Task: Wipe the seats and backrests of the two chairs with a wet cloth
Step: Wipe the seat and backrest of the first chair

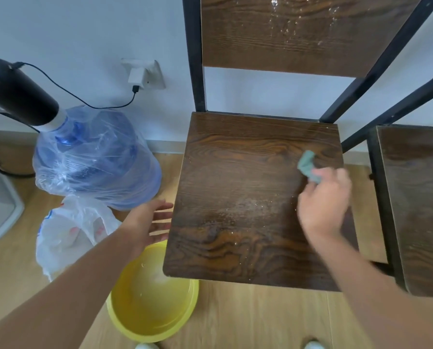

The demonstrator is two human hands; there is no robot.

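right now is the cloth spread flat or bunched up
Bunched up. The green cloth is crumpled in the right hand on the chair seat, only a wad poking past the fingers.

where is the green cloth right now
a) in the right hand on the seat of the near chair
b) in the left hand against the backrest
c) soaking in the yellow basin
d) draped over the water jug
a: the right hand holds the green cloth against the right side of the chair seat, while the left hand hovers open and empty beside the seat, above the yellow basin.
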